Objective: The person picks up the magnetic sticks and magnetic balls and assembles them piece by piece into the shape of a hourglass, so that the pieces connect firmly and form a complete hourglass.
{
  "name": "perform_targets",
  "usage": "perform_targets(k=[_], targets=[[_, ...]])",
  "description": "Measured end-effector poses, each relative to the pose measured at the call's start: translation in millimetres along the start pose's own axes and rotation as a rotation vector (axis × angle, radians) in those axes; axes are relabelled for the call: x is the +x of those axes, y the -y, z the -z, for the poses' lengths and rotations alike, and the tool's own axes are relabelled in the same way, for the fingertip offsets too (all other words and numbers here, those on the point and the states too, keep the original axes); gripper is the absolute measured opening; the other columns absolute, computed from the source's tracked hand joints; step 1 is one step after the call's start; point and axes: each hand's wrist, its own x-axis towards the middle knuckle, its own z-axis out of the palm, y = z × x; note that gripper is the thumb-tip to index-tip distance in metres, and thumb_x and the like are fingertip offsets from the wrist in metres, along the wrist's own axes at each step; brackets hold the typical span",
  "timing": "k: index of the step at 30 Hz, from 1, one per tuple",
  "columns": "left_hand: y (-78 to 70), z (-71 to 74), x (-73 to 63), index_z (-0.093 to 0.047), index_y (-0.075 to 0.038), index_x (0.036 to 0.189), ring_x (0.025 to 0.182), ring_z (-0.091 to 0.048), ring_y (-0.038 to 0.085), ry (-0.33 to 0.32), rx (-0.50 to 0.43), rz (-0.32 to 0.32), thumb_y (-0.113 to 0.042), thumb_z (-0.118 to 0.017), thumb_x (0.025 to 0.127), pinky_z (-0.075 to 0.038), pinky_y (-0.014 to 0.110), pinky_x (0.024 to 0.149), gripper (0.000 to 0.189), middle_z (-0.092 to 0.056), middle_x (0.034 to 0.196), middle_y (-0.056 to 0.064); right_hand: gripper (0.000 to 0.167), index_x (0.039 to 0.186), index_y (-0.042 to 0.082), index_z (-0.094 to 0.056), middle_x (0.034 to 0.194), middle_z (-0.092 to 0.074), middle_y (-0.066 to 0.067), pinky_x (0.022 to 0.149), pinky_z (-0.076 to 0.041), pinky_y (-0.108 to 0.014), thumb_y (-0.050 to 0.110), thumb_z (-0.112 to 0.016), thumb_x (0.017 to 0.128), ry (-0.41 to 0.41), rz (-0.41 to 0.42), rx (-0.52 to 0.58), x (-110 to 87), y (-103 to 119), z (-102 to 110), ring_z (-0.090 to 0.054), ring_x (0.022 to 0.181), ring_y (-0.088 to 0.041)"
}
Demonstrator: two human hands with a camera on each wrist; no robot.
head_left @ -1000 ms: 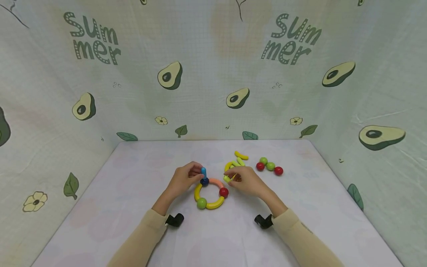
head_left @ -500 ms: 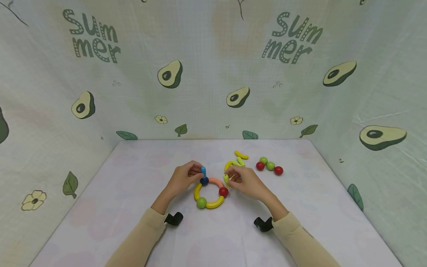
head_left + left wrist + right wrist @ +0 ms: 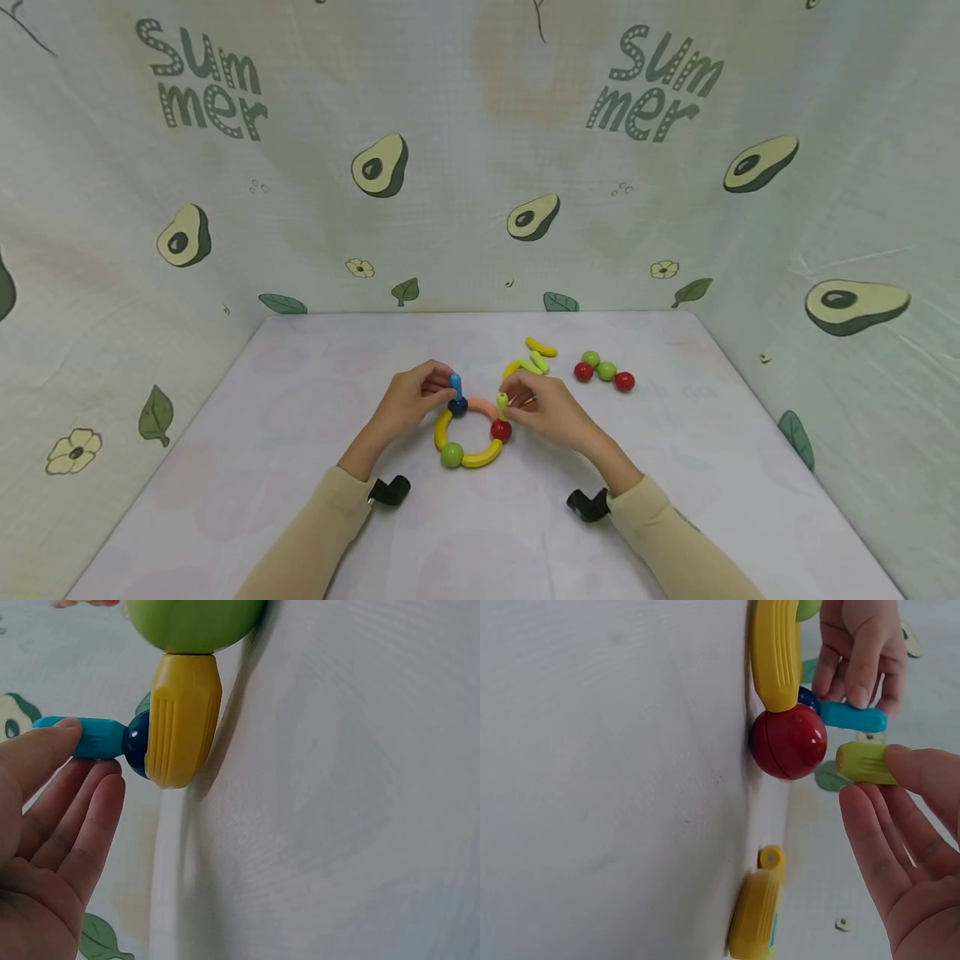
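Note:
In the head view, a ring of toy building pieces lies flat on the table: curved yellow sticks (image 3: 482,455), a salmon curved stick (image 3: 482,406), a green ball (image 3: 452,454), a red ball (image 3: 501,430) and a dark blue ball (image 3: 457,407). My left hand (image 3: 411,402) pinches a blue stick (image 3: 97,738) that stands upright on the dark blue ball. Between thumb and fingers, my right hand (image 3: 551,410) holds a light green stick (image 3: 864,763) upright over the red ball. A narrow gap separates its lower end from that ball in the right wrist view.
Behind my right hand lie a yellow curved stick (image 3: 541,347), light green sticks (image 3: 538,362) and another yellow piece (image 3: 512,368), partly hidden. Farther right, loose green balls (image 3: 607,372) and red balls (image 3: 624,382) sit grouped. A printed cloth wall (image 3: 450,100) borders the table's back.
My right hand has moved slightly left, bringing the light green stick from a tilted pose beside the ring to upright above the red ball. The left hand keeps its hold on the blue stick.

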Motion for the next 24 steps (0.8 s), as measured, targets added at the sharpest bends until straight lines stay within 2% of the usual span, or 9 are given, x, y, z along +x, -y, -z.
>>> perform_targets(k=[9, 15, 24], targets=[[-3.9, 5.3, -3.7, -0.069, -0.018, 0.121, 0.099, -0.072, 0.012, -0.005, 0.006, 0.017, -0.019, -0.079, 0.098, -0.061, 0.03, 0.091, 0.025, -0.075, 0.108, -0.004, 0.026, 0.115, 0.016, -0.067, 0.106, -0.072, 0.004, 0.09, -0.062, -0.029, 0.008, -0.081, 0.095, 0.053, 0.011, 0.011, 3.1, -1.0, -5.6, -0.071, 0.098, -0.012], [-2.8, 5.1, -2.3, -0.069, -0.017, 0.122, 0.102, -0.073, 0.013, 0.013, 0.007, 0.004, -0.019, -0.079, 0.099, -0.061, 0.029, 0.091, 0.025, -0.075, 0.11, -0.003, 0.027, 0.115, 0.017, -0.067, 0.105, -0.072, 0.005, 0.09, -0.062, -0.029, 0.008, -0.081, 0.095, 0.05, -0.012, -0.01, 2.0, 0.6, -4.1, -0.071, 0.098, -0.012], [-2.8, 3.1, -0.4, -0.067, -0.016, 0.12, 0.106, -0.073, 0.016, 0.016, -0.013, 0.005, -0.018, -0.079, 0.098, -0.061, 0.029, 0.091, 0.025, -0.074, 0.111, -0.002, 0.027, 0.115, 0.016, -0.068, 0.109, -0.073, 0.002, 0.087, -0.062, -0.029, 0.005, -0.081, 0.094, -0.033, -0.036, -0.05, 0.8, -1.4, -2.9, -0.072, 0.094, -0.011]])
